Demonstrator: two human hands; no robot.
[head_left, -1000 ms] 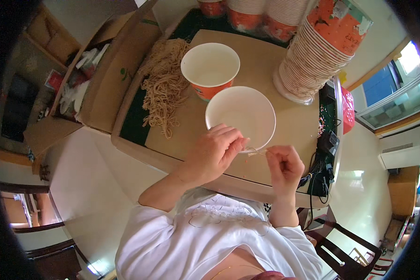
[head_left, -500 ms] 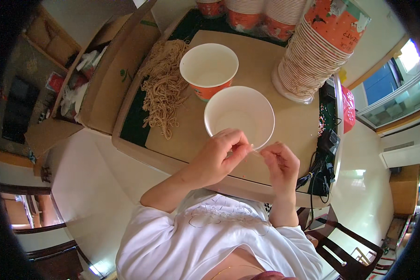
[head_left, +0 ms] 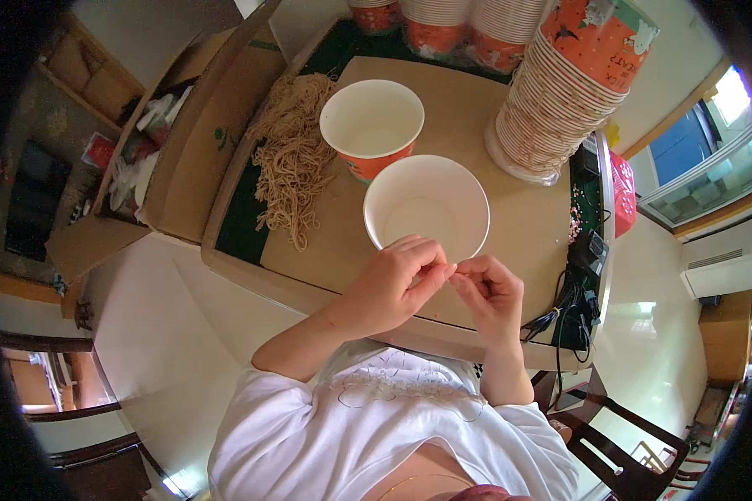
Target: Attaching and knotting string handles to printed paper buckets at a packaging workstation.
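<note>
My left hand (head_left: 397, 282) and my right hand (head_left: 491, 299) meet at the near rim of a white-lined paper bucket (head_left: 426, 200). Both are closed in a pinch, fingertips nearly touching. Whatever lies between the fingertips is too small to make out. Just behind, to the left, stands a second paper bucket (head_left: 373, 121), orange outside and pale inside. A tangled heap of beige twine (head_left: 291, 159) lies left of the buckets on a brown cardboard sheet (head_left: 342, 267).
At the right leans a tall stack of orange paper buckets (head_left: 560, 92) with twine along its rims. More stacks (head_left: 439, 29) stand at the back. Black cables and an adapter (head_left: 591, 249) lie at the right edge. An open cardboard box (head_left: 200, 142) is on the left.
My right hand has moved slightly left, bringing its fingertips up against those of my left hand. The buckets and twine stay in place.
</note>
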